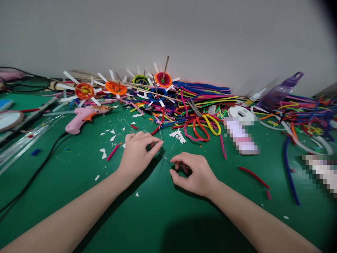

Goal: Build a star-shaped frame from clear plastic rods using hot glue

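A small bundle of thin wires point(165, 159) spreads from one joined centre just above the green table, between my two hands. My left hand point(139, 151) is closed, thumb and forefinger pinched at the wire that points up and away. To the right of the centre, my right hand point(195, 174) curves with its thumb and forefinger apart; another thin wire strand runs into the gap between them. Whether its curled fingers touch that strand I cannot make out. White paper scraps point(179, 135) lie just beyond the hands, and a short pink pipe cleaner piece point(113, 152) lies left of my left hand.
A pink glue gun point(79, 119) with a black cord lies left. Red-and-yellow-handled scissors point(201, 128) rest before piled pipe cleaners point(207, 95). Colourful flower-like pieces with white strips point(84, 91) stand along the back. Right are a white tape roll point(241, 115) and a purple bottle point(279, 91).
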